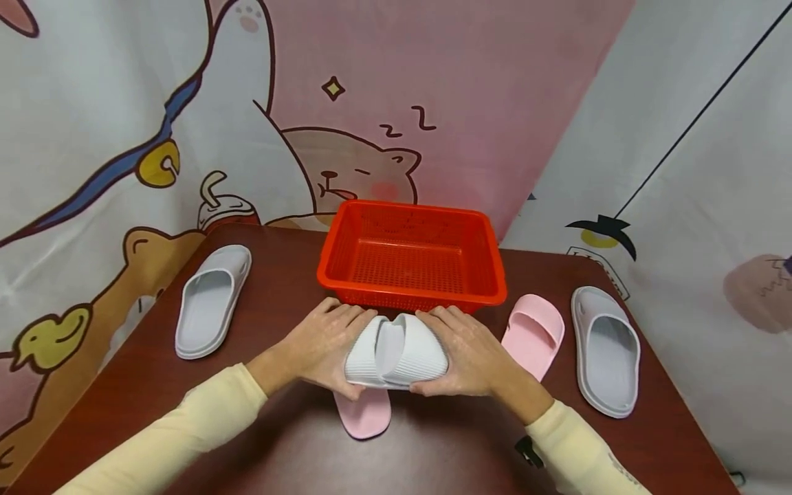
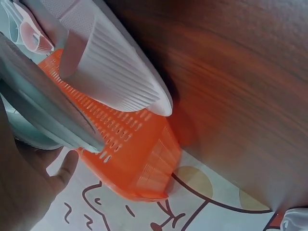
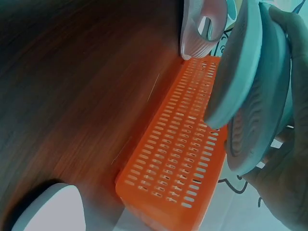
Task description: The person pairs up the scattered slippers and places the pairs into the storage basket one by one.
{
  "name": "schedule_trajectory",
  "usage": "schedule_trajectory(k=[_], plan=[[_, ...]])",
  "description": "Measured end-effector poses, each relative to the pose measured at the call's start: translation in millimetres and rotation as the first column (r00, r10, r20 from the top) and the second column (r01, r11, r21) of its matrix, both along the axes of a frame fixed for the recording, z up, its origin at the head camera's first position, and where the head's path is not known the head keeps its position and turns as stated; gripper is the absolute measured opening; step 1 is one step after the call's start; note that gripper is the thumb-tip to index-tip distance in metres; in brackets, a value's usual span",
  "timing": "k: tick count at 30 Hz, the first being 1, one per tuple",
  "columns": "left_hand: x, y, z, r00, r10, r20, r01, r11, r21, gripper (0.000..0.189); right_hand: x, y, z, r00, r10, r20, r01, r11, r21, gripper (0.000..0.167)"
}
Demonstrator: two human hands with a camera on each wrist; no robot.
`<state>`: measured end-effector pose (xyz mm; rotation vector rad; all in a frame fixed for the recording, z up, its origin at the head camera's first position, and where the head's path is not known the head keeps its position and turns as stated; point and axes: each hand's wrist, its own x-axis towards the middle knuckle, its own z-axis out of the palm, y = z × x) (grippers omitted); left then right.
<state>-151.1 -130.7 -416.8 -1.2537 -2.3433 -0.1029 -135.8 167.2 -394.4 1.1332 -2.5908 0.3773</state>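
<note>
My hands hold a pair of white slippers (image 1: 417, 354) with ribbed straps, pressed against each other, raised over the table. The left hand (image 1: 331, 340) grips them from the left, its thumb low at the near edge. From the right, the right hand (image 1: 470, 350) grips them the same way. Two soles (image 3: 236, 67) lie close together in the right wrist view. Beneath the pair, a pink slipper (image 1: 365, 416) lies on the table, its upper part hidden. Another pink slipper (image 1: 535, 333) lies right of my right hand, partly behind the forearm.
A red perforated basket (image 1: 411, 297) stands at the table's back, just beyond my hands. One light grey slipper (image 1: 213, 302) lies at the left, another (image 1: 609, 357) near the right edge of the brown table (image 1: 445, 454). A printed curtain (image 1: 470, 103) hangs behind.
</note>
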Motion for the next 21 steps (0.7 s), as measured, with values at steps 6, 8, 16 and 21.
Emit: schedule_trajectory(k=[6, 8, 16, 21], plan=[[3.8, 2.1, -0.7, 1.000, 0.014, 0.013, -0.014, 1.000, -0.012, 0.105, 4.2, -4, -4.9, 1.000, -0.017, 0.000, 0.017, 0.998, -0.061, 0.103], [4.8, 4.3, 0.0, 1.000, 0.016, 0.017, -0.016, 1.000, -0.022, 0.104, 4.7, -5, -6.1, 1.000, -0.018, 0.008, 0.019, 0.997, -0.070, 0.104], [5.1, 11.9, 3.4, 0.999, 0.016, 0.036, -0.015, 1.000, -0.024, 0.104, 4.9, -7, -6.9, 0.999, -0.017, 0.029, 0.021, 0.992, -0.124, 0.103], [0.5, 13.9, 6.4, 0.999, -0.012, 0.034, 0.012, 1.000, 0.009, 0.104, 0.5, -10, -4.6, 1.000, 0.003, -0.020, -0.005, 0.992, -0.125, 0.101]])
